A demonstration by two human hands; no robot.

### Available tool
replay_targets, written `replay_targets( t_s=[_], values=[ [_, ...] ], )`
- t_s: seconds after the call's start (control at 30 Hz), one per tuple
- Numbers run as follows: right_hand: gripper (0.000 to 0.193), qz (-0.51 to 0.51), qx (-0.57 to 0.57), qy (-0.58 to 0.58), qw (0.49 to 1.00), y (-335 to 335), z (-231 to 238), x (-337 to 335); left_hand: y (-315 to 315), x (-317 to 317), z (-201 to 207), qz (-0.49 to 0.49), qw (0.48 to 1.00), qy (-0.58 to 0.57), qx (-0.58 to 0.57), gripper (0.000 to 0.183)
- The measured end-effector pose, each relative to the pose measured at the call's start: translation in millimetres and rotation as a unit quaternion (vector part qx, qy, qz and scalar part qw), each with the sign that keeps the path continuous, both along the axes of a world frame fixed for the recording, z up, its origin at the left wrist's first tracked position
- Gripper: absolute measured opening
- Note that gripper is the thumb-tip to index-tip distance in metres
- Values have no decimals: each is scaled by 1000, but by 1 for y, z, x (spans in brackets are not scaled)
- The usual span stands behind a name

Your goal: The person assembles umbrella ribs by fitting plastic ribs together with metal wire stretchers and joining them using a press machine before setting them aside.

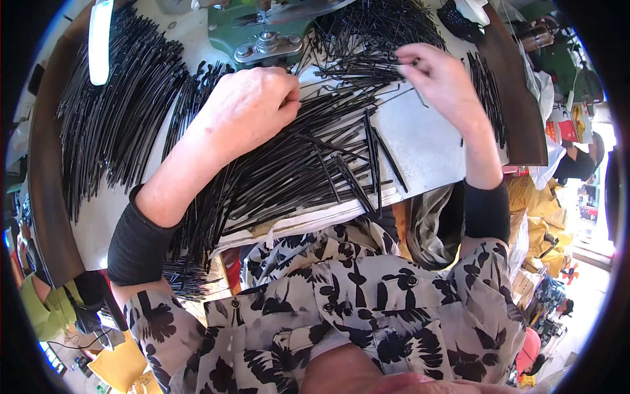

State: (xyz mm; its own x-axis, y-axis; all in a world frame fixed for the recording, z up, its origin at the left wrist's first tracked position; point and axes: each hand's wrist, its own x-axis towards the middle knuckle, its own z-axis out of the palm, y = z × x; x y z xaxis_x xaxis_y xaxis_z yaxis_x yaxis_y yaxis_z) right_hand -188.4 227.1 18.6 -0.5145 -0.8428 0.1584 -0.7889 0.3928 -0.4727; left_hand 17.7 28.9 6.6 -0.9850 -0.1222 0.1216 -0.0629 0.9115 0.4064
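My left hand (259,102) is closed, knuckles up, just below the metal fixture (268,47) of a green bench machine (223,26). Its fingertips are hidden, so what they grip cannot be seen. Under that hand and wrist lies a broad heap of thin black strips (282,174). To the right, my right hand (436,75) is raised beside a tangled pile of thin black hooked rods (377,33). Thumb and fingers are pinched together there, with a small dark bit at the tips, too small to name.
Another thick bundle of black strips (121,98) covers the table's left side, and a smaller one (485,98) lies at the right. Dark raised edging (528,111) borders the pale tabletop (426,144). A white lamp (100,43) hangs at upper left. Yellow bags (535,203) stand beyond the right edge.
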Motion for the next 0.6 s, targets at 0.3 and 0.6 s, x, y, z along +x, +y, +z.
replay_targets(
  t_s=[0.3,0.6],
  values=[
    [12,121,32,147,981,-33,-21,13,-8,-13,-13,-10,996,36,85,16],
    [15,37,29,33,998,-37,-12,22,-23,-15,-11,31,974,1,225,24]
  ],
)
